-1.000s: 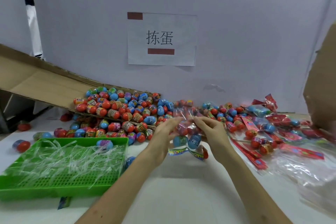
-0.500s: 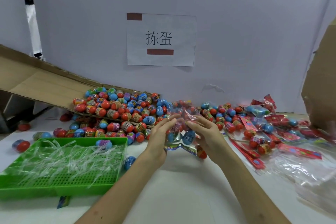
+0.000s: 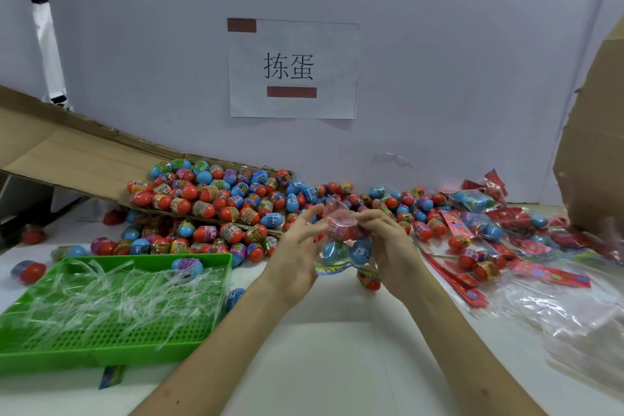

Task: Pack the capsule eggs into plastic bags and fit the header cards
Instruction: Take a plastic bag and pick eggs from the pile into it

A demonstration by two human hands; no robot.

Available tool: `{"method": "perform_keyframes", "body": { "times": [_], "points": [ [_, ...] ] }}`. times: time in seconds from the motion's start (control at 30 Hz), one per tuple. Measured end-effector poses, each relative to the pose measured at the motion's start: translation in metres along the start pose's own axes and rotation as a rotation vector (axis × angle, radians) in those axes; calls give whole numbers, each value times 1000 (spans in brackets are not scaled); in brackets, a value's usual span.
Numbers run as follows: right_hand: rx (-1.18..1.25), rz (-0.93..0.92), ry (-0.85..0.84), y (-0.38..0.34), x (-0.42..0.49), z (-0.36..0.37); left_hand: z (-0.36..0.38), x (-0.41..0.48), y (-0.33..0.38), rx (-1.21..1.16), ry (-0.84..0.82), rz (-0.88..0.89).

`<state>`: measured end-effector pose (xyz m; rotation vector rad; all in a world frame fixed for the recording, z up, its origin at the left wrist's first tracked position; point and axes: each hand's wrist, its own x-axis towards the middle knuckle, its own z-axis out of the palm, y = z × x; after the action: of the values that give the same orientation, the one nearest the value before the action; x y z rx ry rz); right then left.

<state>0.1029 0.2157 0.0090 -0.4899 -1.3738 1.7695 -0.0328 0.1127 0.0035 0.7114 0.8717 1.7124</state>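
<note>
In the last second I've gathered the mouth of the bag (image 3: 339, 226), so my right hand (image 3: 395, 246) now pinches the bunched neck, my left hand (image 3: 293, 250) lays nearly straight fingers (image 3: 312, 213) against it, and the eggs (image 3: 361, 250) hang inside above the table (image 3: 320, 348), ready, I judge, for a card (image 3: 553, 275).

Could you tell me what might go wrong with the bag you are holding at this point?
The plastic bag is pinched near its top by the right hand, while the left hand only seems to rest against its side. The blue eggs inside could slip out if that pinch loosens. A loose egg lies on the table just under the right hand and might get knocked and roll away.
</note>
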Motion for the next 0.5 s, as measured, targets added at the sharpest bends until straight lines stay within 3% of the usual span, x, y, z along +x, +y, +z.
{"method": "perform_keyframes", "body": {
  "times": [0.1,0.27,0.5],
  "points": [
    [-43,-16,-2,0,0,1,5,-1,-3,77,39,13],
    [-95,-63,-96,2,-4,9,2,1,-4,-173,40,-17],
    [-79,-63,-148,-5,-11,14,-1,2,-2,-251,10,-67]
  ]
}}
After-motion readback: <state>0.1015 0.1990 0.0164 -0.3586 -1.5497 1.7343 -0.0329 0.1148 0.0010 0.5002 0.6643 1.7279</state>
